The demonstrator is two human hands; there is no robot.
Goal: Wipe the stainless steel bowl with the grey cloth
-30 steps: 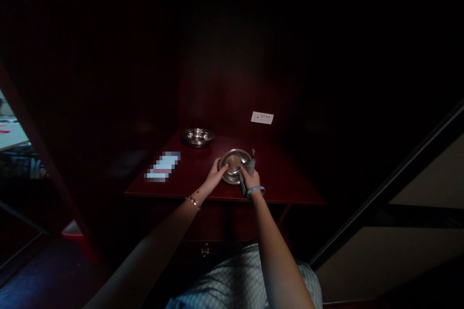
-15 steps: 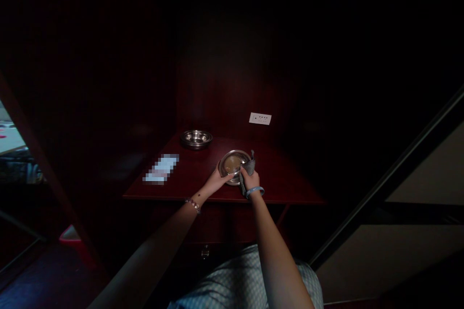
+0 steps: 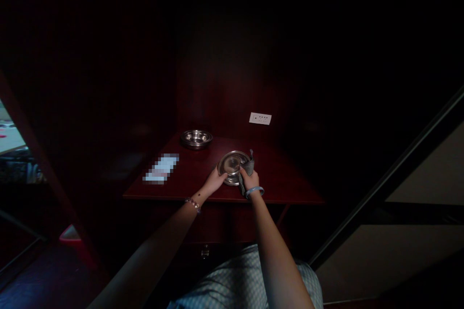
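Note:
A shiny metal dish (image 3: 232,164) sits on a dark red wooden table (image 3: 282,178). My left hand (image 3: 214,182) grips the dish's near left rim, fingers curled on it. My right hand (image 3: 248,179) is closed on a grey cloth (image 3: 249,166) and presses it against the dish's right side. A bead bracelet is on my left wrist and a light blue band on my right.
A second metal bowl (image 3: 196,138) stands at the table's far left. A pale card (image 3: 161,168) lies on the left part of the table. A white socket plate (image 3: 260,118) is on the dark back wall. The room is very dim.
My left hand slid from the dish's left rim down to its near left edge. The dish has tilted or shifted slightly left. My right hand with the cloth stayed in place.

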